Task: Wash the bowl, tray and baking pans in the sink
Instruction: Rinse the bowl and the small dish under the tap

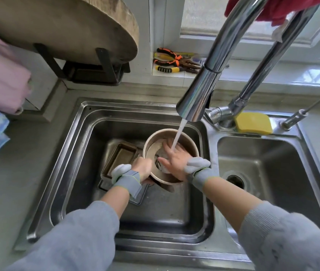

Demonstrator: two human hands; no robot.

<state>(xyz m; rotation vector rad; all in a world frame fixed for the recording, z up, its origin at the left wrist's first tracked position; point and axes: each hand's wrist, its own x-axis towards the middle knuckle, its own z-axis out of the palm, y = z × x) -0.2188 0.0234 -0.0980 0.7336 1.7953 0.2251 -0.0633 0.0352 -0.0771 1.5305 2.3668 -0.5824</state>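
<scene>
My left hand reaches into left basin of sink, fingers curled over near rim of bowl, gripping it. Bowl tilted, mouth toward me, under water stream from faucet. My right hand flat inside bowl, fingers spread, pressing wall, grasping nothing. Pan just left of bowl, on tray.

Bowl in left sink basin, baking pan left of it, sponge behind right basin
</scene>
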